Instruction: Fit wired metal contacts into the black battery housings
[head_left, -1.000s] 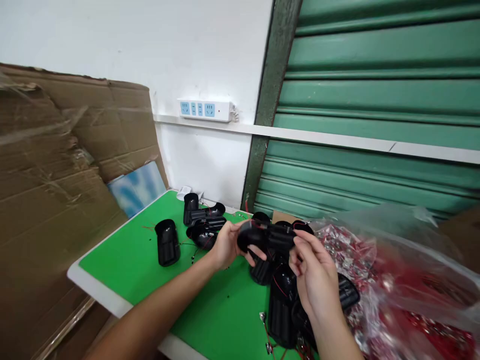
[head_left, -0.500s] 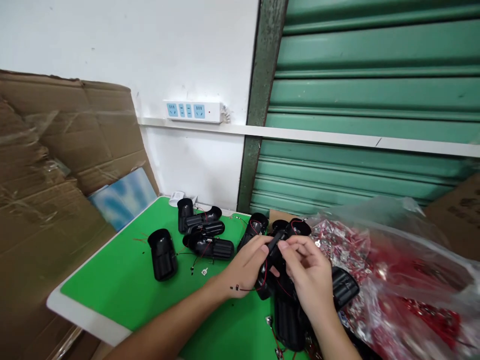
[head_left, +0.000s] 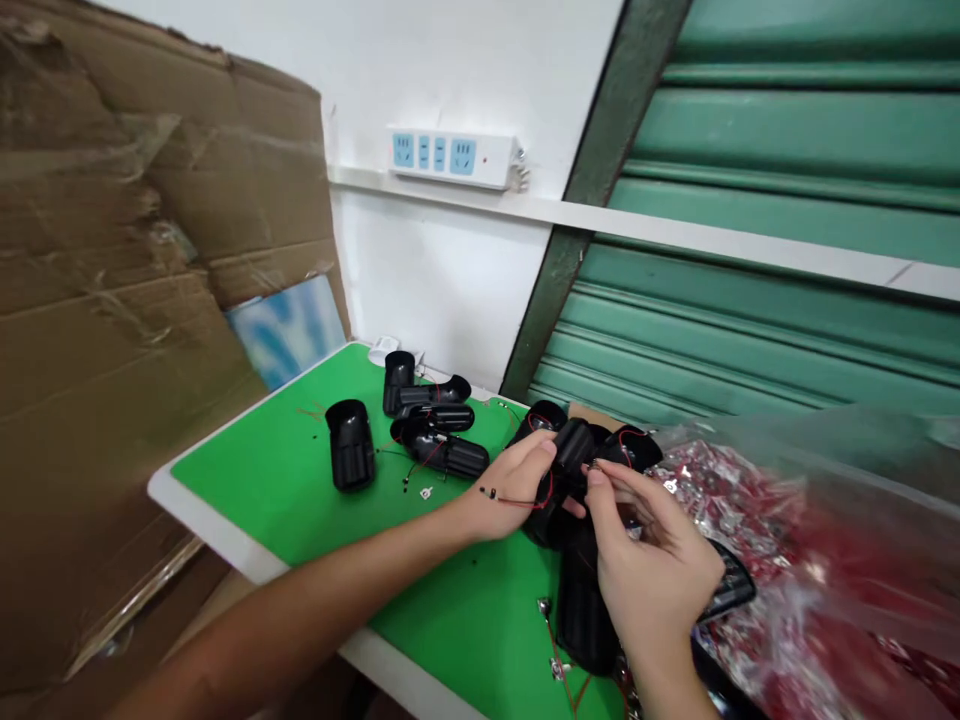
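My left hand (head_left: 511, 490) is closed around a black plastic housing (head_left: 573, 446), whose ribbed end points up between my hands. A thin red wire (head_left: 525, 502) with a small dark tip trails from it across the back of that hand. My right hand (head_left: 651, 550) pinches with thumb and forefinger close against the housing's right side; what lies between the fingertips is too small to make out. Below my hands another black housing (head_left: 586, 610) lies on the green tabletop (head_left: 439, 600). Small metal contacts (head_left: 556, 668) on red wires lie beside it.
Several black housings (head_left: 442, 452) lie at the table's back, and one housing (head_left: 350, 447) stands apart on the left. A clear plastic bag (head_left: 817, 560) of red-wired metal parts fills the right. Cardboard (head_left: 150, 350) rises at left; a power strip (head_left: 450, 157) hangs on the wall.
The view has turned left and down. The housing in my left hand has tilted so its ribbed face shows more. My right fingertips have shifted to its side.
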